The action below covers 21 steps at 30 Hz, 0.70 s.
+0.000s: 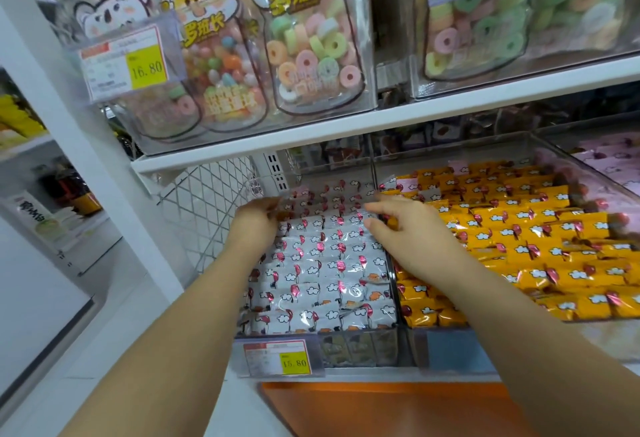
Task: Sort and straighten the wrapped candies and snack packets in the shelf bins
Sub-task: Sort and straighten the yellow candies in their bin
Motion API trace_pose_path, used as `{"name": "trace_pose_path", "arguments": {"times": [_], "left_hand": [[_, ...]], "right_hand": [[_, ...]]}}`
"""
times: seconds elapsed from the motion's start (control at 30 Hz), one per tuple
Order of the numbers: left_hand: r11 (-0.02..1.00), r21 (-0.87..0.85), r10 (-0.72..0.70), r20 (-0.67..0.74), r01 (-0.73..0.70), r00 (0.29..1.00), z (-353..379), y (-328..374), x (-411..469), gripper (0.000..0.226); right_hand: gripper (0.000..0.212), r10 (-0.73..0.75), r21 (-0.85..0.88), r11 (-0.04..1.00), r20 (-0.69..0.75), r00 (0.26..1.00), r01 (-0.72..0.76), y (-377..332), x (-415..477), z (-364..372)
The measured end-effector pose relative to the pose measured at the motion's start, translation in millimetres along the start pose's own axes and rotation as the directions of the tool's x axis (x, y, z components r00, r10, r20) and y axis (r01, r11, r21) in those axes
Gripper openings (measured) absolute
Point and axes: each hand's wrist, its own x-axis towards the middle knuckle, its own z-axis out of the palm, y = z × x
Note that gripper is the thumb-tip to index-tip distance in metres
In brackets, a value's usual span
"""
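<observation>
Under the hands, white candies (322,263): lying in tidy rows in the left bin (360,346), their long axes running left to right and the rows stacking from the front wall to the back.
Back rows: sitting right at the fingertips of both hands and looking looser than the front rows, though blur is hiding the detail.
Left hand (258,225): reaching over the bin's left edge at the back rows, fingers curling toward the packets; I cannot tell whether it is pinching one.
Right hand (412,232): hovering over the bin's back right corner, fingers spread and pointing left, thumb apart, holding nothing.
Divider (399,312): standing beneath the right wrist, separating the white candies from the orange candies (519,228).
Stray packets (408,184): pink and white ones are lying in the orange side's back left corner, just beyond the right hand, which is the nearer one.
Coming move, as a judgement: both hands are bracketing a row along its long axis, so pressing inward would be squaring it; the strays would be falling to the right hand.
Front: a price tag (277,360) is hanging on the bin's wall.
</observation>
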Motion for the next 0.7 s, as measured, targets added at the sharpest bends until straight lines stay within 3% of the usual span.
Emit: {"name": "trace_pose_path", "arguments": {"times": [0.27, 0.4, 0.5, 0.6, 0.7], "left_hand": [[0.990, 0.137, 0.031, 0.047, -0.037, 0.998, 6, -8, 10, 0.019], [0.970, 0.239, 0.038, -0.016, -0.033, 0.999, 5, -4, 3, 0.017], [0.992, 0.124, -0.036, -0.034, 0.040, 0.999, 0, 1, 2, 0.024], [0.964, -0.154, -0.223, -0.019, 0.218, 0.975, -7, 7, 4, 0.020], [0.956, -0.226, -0.219, -0.140, 0.185, 0.966, -10, 10, -4, 0.018]], "right_hand": [[0.035, 0.007, 0.031, 1.000, 0.011, 1.000, -0.007, 7, 4, 5], [0.034, 0.013, 0.034, 0.999, 0.011, 1.000, -0.013, 6, 4, 4], [0.034, 0.008, 0.024, 1.000, 0.012, 1.000, -0.008, 6, 3, 5], [0.034, 0.011, 0.027, 1.000, 0.012, 1.000, -0.011, 5, 2, 4], [0.034, 0.004, 0.022, 1.000, 0.016, 1.000, -0.004, 4, 1, 3]]}}
